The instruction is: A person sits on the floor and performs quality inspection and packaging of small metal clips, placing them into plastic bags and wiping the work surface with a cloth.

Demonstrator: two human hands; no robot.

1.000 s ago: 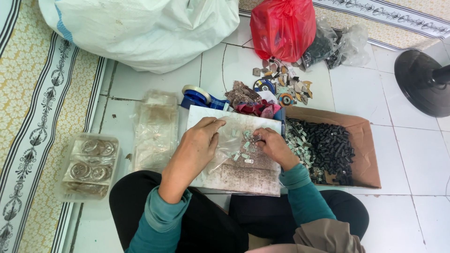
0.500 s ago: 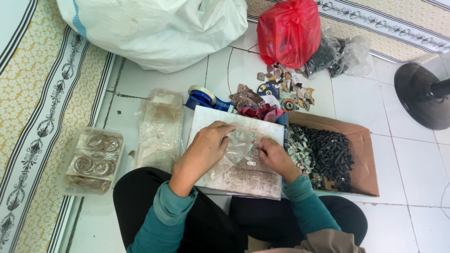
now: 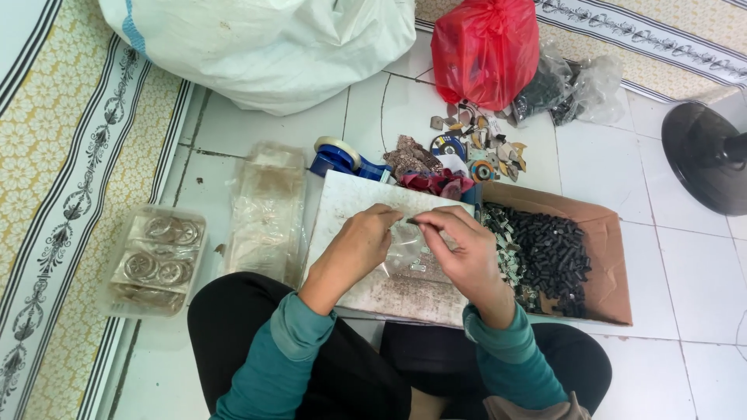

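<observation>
Both hands meet over a white board (image 3: 350, 204) resting on my lap. My left hand (image 3: 359, 241) and my right hand (image 3: 459, 249) pinch the top edge of a small clear plastic bag (image 3: 406, 253) between their fingertips. Small metal pieces (image 3: 416, 267) show through the bag, below the fingers. Just right of my right hand lies a shallow brown cardboard tray (image 3: 603, 241) holding several small black cylindrical parts (image 3: 552, 253) and silvery bits.
A stack of clear bags (image 3: 267, 210) and a plastic pack of round metal parts (image 3: 154, 259) lie to the left. A blue tape dispenser (image 3: 342, 158), scattered scraps (image 3: 475, 148), a red bag (image 3: 486, 50), a big white sack (image 3: 264, 39) and a black fan base (image 3: 704, 155) sit beyond.
My hands have lifted from flat on the board and drawn together, now pinching the clear bag's top edge. The view has shifted slightly.
</observation>
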